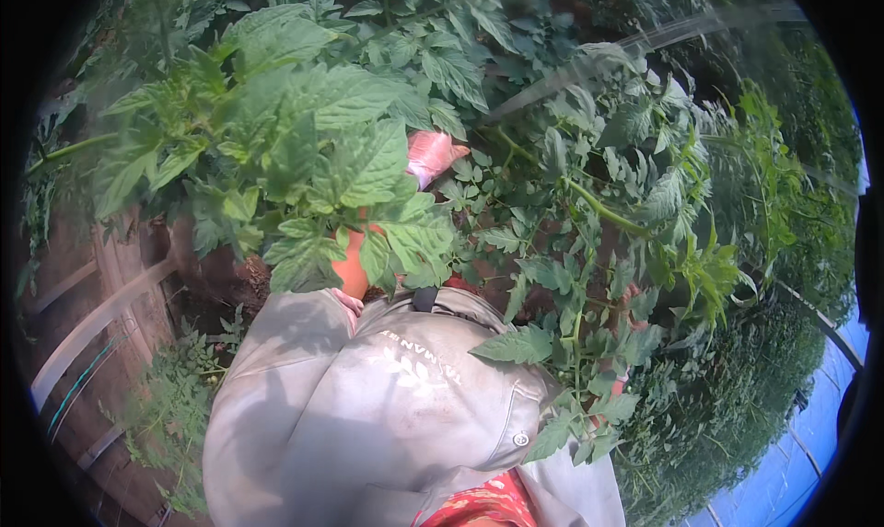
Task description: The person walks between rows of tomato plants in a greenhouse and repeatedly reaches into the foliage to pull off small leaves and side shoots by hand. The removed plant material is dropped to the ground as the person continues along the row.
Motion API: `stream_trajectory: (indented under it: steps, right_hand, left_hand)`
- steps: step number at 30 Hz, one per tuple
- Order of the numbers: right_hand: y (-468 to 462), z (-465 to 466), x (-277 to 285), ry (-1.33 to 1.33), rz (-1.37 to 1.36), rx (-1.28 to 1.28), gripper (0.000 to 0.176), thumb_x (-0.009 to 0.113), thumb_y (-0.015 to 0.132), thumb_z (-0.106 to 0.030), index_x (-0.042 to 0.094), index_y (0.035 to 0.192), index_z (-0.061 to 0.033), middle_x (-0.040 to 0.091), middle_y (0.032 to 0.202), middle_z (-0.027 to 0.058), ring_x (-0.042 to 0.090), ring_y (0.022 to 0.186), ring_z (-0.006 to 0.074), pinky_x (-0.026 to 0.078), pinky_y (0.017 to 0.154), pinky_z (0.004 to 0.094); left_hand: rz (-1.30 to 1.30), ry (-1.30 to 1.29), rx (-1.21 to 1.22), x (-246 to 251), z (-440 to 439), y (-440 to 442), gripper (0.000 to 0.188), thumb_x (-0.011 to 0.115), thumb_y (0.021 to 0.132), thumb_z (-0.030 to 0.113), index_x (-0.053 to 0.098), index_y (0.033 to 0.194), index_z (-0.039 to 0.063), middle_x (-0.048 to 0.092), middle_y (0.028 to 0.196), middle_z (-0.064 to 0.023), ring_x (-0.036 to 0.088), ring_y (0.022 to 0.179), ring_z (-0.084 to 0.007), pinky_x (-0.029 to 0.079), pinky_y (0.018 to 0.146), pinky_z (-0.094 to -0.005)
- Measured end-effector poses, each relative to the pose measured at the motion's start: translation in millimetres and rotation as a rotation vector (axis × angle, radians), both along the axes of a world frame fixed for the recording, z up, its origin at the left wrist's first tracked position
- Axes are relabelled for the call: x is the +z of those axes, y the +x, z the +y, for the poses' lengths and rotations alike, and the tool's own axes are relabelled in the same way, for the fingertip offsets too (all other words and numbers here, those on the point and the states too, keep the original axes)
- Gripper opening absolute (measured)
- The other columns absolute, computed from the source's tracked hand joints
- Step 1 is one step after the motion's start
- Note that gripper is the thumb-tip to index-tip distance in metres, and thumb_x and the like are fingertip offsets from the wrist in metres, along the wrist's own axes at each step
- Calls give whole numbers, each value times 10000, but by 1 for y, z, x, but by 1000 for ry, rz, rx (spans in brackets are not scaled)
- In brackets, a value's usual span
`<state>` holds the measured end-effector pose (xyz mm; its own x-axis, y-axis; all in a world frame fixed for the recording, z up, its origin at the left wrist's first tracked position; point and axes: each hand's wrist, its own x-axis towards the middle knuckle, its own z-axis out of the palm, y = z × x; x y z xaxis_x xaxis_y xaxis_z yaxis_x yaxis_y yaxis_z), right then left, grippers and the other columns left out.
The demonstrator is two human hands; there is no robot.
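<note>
Bare skin of my left arm [353,268] shows beyond the cuff of a pale grey jacket [331,403]; broad tomato leaves [366,161] cover the left hand and whatever it touches. At the right, part of my right hand [630,307] shows among the leaves of a tomato shoot [577,334], its fingers mostly hidden; whether it grips the stem cannot be told. A pink and white thing [435,155], possibly cloth, sticks out from behind the leaves near the middle. A thick green tomato stem [601,208] slants between the foliage at the right.
Dense tomato plants [718,382] fill the right side, with blue-tinted greenhouse film [780,472] beyond. A pale curved bar [97,327] and a green string [81,382] lie at the lower left over brown soil. A translucent strip [642,44] crosses the upper right.
</note>
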<state>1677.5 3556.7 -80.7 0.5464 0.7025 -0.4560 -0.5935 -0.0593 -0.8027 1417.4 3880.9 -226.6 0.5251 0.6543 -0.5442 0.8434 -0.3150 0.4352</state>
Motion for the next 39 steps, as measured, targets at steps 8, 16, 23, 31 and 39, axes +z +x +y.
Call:
stream_trajectory:
  steps: [8, 16, 23, 31, 39]
  right_hand:
    - [50, 124, 30, -407, -1065, 294, 490, 619, 893, -122, 427, 1331, -12, 535, 1275, 137, 540, 1129, 191, 424, 954, 324]
    - [-26, 192, 115, 271, -1306, 352, 383, 628, 868, -158, 519, 1219, -51, 568, 1223, 133, 560, 1101, 207, 453, 918, 324]
    - [-96, 291, 212, 674, -1307, 121, 412, 672, 826, -220, 542, 1196, -96, 601, 1174, 135, 576, 1065, 217, 467, 897, 330]
    - [-98, 357, 229, 334, -756, 797, 355, 574, 913, -363, 667, 1017, -37, 678, 892, 79, 624, 720, 131, 498, 679, 277]
    - [-70, 276, 168, 175, -737, 1099, 475, 450, 959, -431, 615, 1080, -2, 678, 974, 98, 654, 913, 179, 460, 908, 309]
  left_hand:
    - [-1093, 321, -66, 120, -51, 40, 554, 738, 715, 133, 540, 1232, 130, 596, 1131, -94, 614, 967, -293, 515, 819, -368]
    - [-1290, -35, 118, 88, -101, 71, 596, 731, 773, 280, 484, 1269, 60, 556, 1196, -107, 570, 1066, -230, 503, 849, -314]
    - [-1804, -547, 868, 90, -110, 17, 225, 599, 874, 111, 633, 1087, 50, 651, 1010, -31, 600, 945, -150, 479, 842, -293]
    - [-1613, -193, 947, 100, -70, -43, 263, 577, 865, 78, 605, 1122, 37, 648, 1040, -40, 604, 924, -138, 483, 823, -280]
    - [-1269, 362, 657, 125, 19, -23, 304, 554, 855, 45, 577, 1157, 25, 645, 1069, -48, 607, 903, -127, 487, 805, -267]
